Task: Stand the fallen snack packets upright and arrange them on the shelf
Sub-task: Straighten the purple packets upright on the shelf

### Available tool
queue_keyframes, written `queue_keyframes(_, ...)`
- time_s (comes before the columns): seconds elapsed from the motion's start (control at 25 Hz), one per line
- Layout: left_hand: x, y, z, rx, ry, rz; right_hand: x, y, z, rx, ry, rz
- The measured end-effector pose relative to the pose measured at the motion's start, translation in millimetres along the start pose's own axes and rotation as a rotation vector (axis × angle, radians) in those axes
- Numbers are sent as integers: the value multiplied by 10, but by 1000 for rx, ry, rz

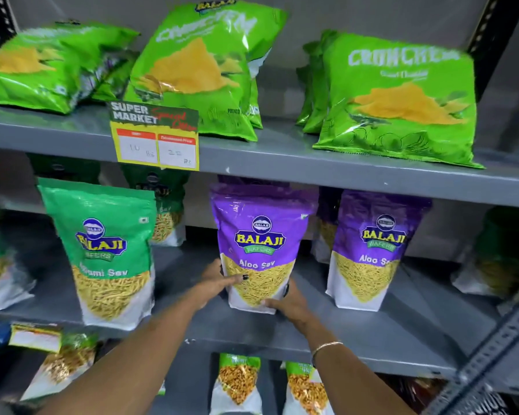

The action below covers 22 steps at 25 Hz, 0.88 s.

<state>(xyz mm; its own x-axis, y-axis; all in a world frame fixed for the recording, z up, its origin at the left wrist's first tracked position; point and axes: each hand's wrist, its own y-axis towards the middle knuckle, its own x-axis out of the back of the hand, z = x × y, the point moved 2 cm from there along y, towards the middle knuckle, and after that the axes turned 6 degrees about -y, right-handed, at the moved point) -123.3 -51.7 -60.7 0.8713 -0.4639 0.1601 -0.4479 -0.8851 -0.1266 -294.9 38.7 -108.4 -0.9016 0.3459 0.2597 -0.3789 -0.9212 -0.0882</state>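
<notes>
We are holding the purple packet point(259, 250) upright on the shelf point(357, 330), left hand point(215, 284) and right hand point(288, 304) gripping its bottom sides.

The purple packet point(259, 250) is showing "BALAJI WAFERS" and "Aloo Sev"; its purple neighbour point(372, 250) is showing the same, partly cut off. The green packet point(108, 250) is reading "BALAJI WAFERS". The price tag point(155, 136) is reading "SUPER MARKET".

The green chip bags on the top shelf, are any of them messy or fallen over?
Yes. The green bags at the top left lie flopped on their sides in a heap, while the right-hand green bag stands upright.
</notes>
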Motion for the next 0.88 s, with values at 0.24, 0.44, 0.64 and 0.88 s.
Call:
queue_keyframes(0.24, 53, -387, -23, 2, 59, 32, -24, -346, -6, -65, -164, -30)
queue_keyframes(0.44, 75, -612, -37, 7, 79, 63, -27, -581, 2, -108, -160, -46)
queue_keyframes(0.64, 68, -710, -57, 6, 109, 36, -48, -672, 29, -107, -144, -20)
queue_keyframes(0.88, 84, -721, -20, 7, 134, -1, -60, -697, 54, -106, -113, 14)
